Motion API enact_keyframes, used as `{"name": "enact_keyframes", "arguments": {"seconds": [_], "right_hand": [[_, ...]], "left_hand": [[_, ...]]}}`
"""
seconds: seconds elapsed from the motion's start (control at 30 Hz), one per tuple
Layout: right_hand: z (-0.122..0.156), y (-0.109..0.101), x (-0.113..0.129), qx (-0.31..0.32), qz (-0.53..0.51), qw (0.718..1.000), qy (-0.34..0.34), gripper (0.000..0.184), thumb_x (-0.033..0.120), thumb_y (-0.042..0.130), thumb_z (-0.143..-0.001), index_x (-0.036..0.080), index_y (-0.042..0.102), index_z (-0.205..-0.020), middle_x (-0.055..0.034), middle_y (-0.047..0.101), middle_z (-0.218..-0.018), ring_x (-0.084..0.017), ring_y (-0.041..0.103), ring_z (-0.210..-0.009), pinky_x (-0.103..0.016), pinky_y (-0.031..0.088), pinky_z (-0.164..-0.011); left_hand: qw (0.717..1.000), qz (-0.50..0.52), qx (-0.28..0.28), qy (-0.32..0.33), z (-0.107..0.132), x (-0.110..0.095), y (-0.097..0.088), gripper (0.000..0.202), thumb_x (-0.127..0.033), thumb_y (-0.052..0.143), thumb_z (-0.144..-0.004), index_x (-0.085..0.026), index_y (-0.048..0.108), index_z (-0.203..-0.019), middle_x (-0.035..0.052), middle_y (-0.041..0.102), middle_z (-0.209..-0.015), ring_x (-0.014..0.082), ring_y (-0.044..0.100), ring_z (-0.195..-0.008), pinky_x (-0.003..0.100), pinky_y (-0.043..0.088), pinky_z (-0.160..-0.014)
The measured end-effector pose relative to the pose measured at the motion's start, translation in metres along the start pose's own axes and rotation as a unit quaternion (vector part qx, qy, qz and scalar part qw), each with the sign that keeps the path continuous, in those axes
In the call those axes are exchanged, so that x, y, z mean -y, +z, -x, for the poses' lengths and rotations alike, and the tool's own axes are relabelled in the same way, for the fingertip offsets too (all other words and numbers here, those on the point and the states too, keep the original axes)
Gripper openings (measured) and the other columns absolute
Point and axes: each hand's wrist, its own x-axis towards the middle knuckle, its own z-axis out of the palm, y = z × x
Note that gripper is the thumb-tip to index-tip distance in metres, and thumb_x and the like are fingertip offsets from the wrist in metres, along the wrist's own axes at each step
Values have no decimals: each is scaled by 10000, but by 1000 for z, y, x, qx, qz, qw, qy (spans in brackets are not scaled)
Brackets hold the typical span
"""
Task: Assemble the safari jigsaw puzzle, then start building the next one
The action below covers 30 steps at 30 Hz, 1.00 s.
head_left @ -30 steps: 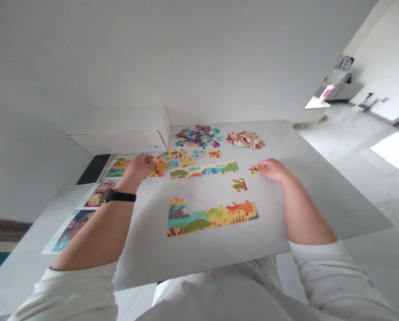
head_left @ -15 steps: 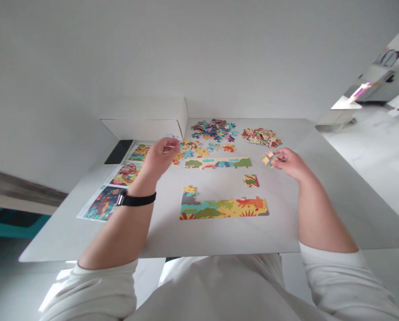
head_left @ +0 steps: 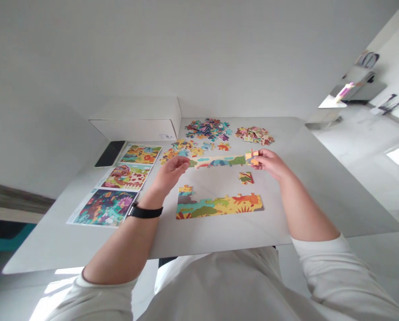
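Note:
My right hand (head_left: 269,163) pinches a puzzle piece (head_left: 252,157) with yellow and grey on it, at the right end of an upper joined puzzle strip (head_left: 219,161). At that strip's left end, my left hand (head_left: 175,170) has its fingers closed over the edge and covers part of it. Nearer to me lies a larger joined puzzle section (head_left: 219,207) with a crocodile and an orange animal. Between the strip and this section, a loose puzzle piece (head_left: 246,178) with green and red rests on the table.
Behind the strip are yellow loose pieces (head_left: 182,146), a dark multicoloured pile (head_left: 209,129) and a pink-and-green pile (head_left: 254,135). On the left lie a picture sheet (head_left: 128,176) and a phone (head_left: 110,154). A white box (head_left: 132,129) stands at the back left.
My right hand has brought its puzzle piece left to the strip's right end. My left hand has moved down from beside the yellow loose pieces to the strip's left end.

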Motion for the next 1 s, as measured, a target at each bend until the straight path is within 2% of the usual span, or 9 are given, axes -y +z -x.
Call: {"name": "enact_keyframes", "arguments": {"seconds": [0.23,0.37,0.5,0.6,0.73,0.87,1.0], "right_hand": [[-5,1,-9,-13,51,998,-16,253,296,866,-748,206,691,-908,-76,808,-985,-184,728,-861,-255,570,-674],[-3,5,-10,1,37,999,-40,368,324,902,-705,215,668,-968,-50,779,-964,-190,725,-858,-291,597,-701],[2,22,0,42,17,997,-61,533,336,936,-691,260,657,-1139,-20,749,-992,-203,727,-865,-348,646,-733],[1,49,11,85,37,993,-68,519,308,933,-725,280,656,-1163,-27,742,-1013,-211,721,-839,-383,666,-739],[-7,101,24,151,88,981,-80,386,248,871,-801,279,658,-1122,-7,719,-931,-198,699,-755,-372,645,-718],[-8,160,39,201,224,945,-132,301,190,763,-875,256,651,-1146,47,673,-768,-159,625,-668,-291,520,-681],[-3,207,49,219,286,924,-127,303,146,754,-878,233,655,-1150,40,698,-814,-150,625,-710,-269,455,-689]], "left_hand": [[1000,22,-4,-4,2,-4,-1,390,-506,798,-831,-210,763,-1082,65,777,-998,194,704,-895,327,571,-812],[1000,22,-20,-11,0,-6,-7,404,-514,787,-847,-208,761,-1110,68,782,-1022,196,714,-914,329,584,-822],[999,22,-29,-17,-3,-8,-15,435,-539,781,-844,-205,741,-1119,74,779,-1067,203,723,-949,329,591,-827],[999,21,-35,-15,-5,-9,-23,441,-553,771,-841,-208,729,-1113,60,766,-1043,190,712,-909,318,583,-802],[998,18,-52,-4,-7,-5,-30,446,-542,772,-826,-206,723,-1115,39,741,-972,172,689,-852,287,553,-747],[998,-18,-51,13,-10,1,-34,428,-522,764,-829,-202,732,-1113,30,715,-914,158,650,-776,270,515,-682],[997,-70,-44,10,-11,3,-38,404,-495,736,-858,-207,743,-1141,38,727,-939,157,638,-754,275,505,-669]]}}
